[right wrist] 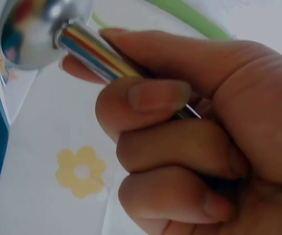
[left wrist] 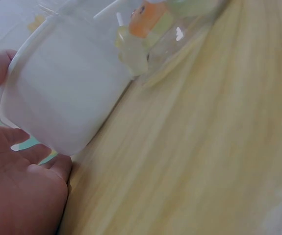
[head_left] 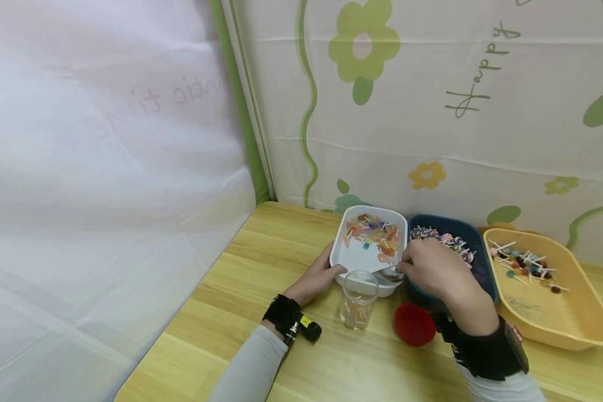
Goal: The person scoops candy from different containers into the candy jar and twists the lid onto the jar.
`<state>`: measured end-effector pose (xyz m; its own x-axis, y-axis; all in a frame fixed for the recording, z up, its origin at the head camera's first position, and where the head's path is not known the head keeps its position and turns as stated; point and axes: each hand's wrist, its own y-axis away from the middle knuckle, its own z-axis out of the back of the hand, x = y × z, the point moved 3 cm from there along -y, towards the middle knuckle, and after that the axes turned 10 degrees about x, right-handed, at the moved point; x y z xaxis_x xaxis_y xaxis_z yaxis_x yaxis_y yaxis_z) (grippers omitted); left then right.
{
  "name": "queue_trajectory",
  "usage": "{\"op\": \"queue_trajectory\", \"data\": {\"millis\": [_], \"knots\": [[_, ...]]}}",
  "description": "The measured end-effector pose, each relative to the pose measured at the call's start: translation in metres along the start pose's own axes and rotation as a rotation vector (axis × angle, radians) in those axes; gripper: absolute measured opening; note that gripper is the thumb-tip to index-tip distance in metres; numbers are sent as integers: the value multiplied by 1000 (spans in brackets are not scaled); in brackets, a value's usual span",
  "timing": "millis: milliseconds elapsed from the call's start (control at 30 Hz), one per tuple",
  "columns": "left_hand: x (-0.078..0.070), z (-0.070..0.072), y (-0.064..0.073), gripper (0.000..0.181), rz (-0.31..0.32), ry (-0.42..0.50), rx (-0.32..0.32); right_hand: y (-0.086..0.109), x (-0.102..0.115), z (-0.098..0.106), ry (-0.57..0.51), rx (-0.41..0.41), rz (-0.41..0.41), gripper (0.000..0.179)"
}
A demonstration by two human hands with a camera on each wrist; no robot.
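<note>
A white tray (head_left: 354,257) with small colourful stick candies (head_left: 377,231) in its far part stands at the table's back. At its near left corner my left hand (head_left: 317,279) grips the wall; in the left wrist view the thumb lies at the rim and the fingers (left wrist: 52,164) are against the outside. My right hand (head_left: 434,268) holds a shiny metal scoop (right wrist: 89,49) by its handle, fingers curled round it. The scoop's round bowl is over the tray's near right part. In front of the tray stands a clear plastic cup (head_left: 360,296) with some candies at its bottom.
Right of the cup lies a round red object (head_left: 414,324), perhaps a lid. A dark blue tray (head_left: 482,262) of wrapped lollipops stands beside the white one, partly behind my right hand. Farther right is a yellow tray (head_left: 558,312) with stick candies. A printed cloth hangs behind.
</note>
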<state>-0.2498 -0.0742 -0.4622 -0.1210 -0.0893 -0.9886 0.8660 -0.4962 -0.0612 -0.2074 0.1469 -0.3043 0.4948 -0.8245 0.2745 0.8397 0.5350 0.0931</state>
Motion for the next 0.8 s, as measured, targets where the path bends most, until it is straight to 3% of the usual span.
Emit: {"op": "queue_trajectory", "data": {"millis": [467,800], "knots": [[-3,-1,1,73,-14,7,13,-15,-13,-11,-48,-49,-87,11],[-31,-5,12,73,-4,-3,17,-31,-32,-24,-48,-79,-161,17]]}}
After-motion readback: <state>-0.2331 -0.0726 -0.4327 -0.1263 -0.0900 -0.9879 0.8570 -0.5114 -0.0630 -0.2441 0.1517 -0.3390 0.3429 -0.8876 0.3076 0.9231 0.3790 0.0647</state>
